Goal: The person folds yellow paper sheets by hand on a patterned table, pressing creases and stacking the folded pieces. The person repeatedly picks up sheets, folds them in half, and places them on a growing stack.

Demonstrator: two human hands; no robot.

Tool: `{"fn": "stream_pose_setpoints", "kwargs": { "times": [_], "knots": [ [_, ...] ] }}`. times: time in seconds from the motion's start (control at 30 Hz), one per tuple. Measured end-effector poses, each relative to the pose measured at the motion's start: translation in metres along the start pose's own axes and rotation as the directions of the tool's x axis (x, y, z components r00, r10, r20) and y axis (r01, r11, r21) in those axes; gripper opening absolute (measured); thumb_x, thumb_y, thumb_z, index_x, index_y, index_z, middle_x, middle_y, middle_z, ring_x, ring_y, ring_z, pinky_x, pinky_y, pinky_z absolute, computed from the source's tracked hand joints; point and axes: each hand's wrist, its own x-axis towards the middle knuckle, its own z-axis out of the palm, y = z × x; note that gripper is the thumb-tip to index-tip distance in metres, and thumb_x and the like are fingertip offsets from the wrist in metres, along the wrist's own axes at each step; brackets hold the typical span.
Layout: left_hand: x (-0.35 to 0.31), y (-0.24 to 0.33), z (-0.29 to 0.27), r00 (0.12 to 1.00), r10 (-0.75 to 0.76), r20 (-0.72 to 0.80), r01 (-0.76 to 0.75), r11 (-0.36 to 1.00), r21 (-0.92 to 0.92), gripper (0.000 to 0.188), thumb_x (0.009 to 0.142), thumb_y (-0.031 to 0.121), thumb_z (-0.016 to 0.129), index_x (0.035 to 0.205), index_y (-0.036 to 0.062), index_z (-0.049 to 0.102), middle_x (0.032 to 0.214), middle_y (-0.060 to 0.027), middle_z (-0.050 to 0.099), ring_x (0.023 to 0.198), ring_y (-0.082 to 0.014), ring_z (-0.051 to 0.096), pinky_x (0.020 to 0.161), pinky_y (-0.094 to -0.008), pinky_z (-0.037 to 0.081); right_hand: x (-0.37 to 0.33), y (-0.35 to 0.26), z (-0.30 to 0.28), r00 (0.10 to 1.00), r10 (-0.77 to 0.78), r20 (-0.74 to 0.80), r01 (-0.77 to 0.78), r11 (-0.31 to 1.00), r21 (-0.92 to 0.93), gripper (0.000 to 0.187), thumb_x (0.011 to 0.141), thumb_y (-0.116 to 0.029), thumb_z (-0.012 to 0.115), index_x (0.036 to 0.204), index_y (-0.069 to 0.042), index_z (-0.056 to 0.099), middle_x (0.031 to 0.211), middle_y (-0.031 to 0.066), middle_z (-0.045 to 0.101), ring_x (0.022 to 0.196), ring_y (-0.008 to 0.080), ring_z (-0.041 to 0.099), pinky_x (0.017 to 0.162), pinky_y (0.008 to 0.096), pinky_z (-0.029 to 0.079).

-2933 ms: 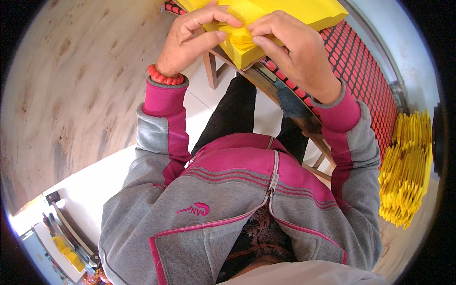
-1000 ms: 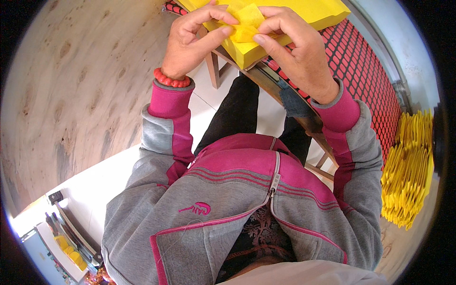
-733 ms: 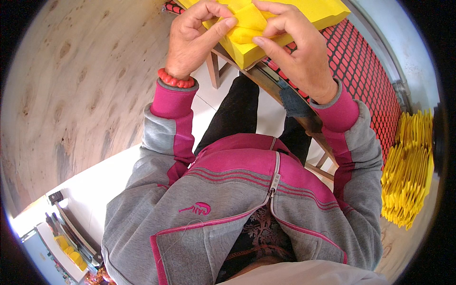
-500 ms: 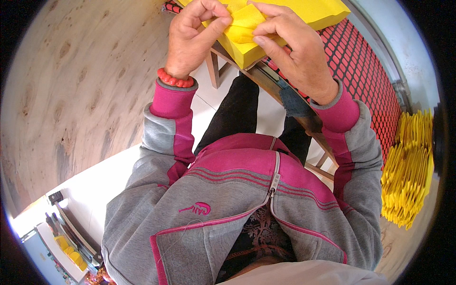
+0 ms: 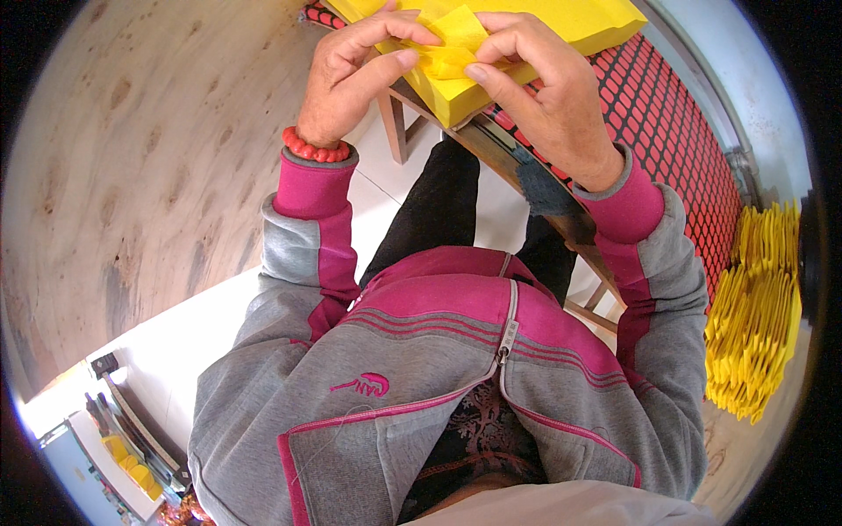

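A small folded piece of thin yellow sheet (image 5: 460, 31) is held up above a thick yellow stack (image 5: 456, 103) at the top of the head view. My right hand (image 5: 561, 96) pinches the piece at its right side between thumb and bent fingers. On the other side, my left hand (image 5: 346, 83) has its thumb and forefinger apart beside the piece, with nothing seen between them. Whether the left fingertips brush the sheet I cannot tell. A red beaded bracelet (image 5: 314, 147) circles my left wrist.
The stack rests on a wooden bench (image 5: 491, 145) covered with red-and-black patterned cloth (image 5: 667, 123). A large wooden board (image 5: 140, 175) fills the left side. Many folded yellow pieces (image 5: 752, 324) stand packed at the right. Shelves with yellow items (image 5: 132, 469) lie at the lower left.
My left thumb and forefinger have parted from a pinch on the yellow piece, and that hand has shifted slightly left. My right hand has barely moved.
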Motion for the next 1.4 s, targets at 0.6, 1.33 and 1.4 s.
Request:
{"fn": "stream_pose_setpoints", "kwargs": {
  "times": [0.6,1.33,1.4],
  "knots": [
    [0.004,0.006,0.008,0.999,0.039,-0.029,-0.038,0.999,0.032,0.03,0.087,-0.005,0.071,0.116,0.0039,0.071,0.117,-0.0028,0.071,0.124,-0.016,0.059,0.127,-0.0422,0.022,-0.002,0.0,0.007,0.997,-0.056,-0.055,0.052,0.996,-0.078,0.015,0.087,-0.008,0.074,0.096,-0.003,0.064,0.112,0.0157,0.068,0.101,0.0337,0.067,0.086,0.0386,0.053],
    [0.0,-0.004,0.015,0.985,-0.051,-0.168,0.049,0.999,-0.018,0.012,0.093,0.004,0.074,0.105,0.0034,0.071,0.105,0.0007,0.069,0.11,-0.0118,0.061,0.112,-0.0346,0.04,0.001,-0.001,0.001,0.986,-0.132,-0.103,0.138,0.989,0.051,0.015,0.086,-0.003,0.075,0.095,-0.001,0.063,0.122,0.0207,0.068,0.096,0.0304,0.069,0.083,0.0334,0.055],
    [0.001,-0.004,0.016,0.985,-0.017,-0.171,0.023,0.999,0.034,0.011,0.094,0.003,0.073,0.105,0.0033,0.07,0.105,0.0013,0.068,0.107,-0.0114,0.061,0.107,-0.0327,0.042,0.004,-0.001,0.002,0.983,-0.148,-0.113,0.153,0.988,0.036,0.015,0.085,-0.004,0.076,0.093,-0.001,0.064,0.121,0.0238,0.068,0.094,0.0325,0.07,0.081,0.0343,0.056]
  ]
}}
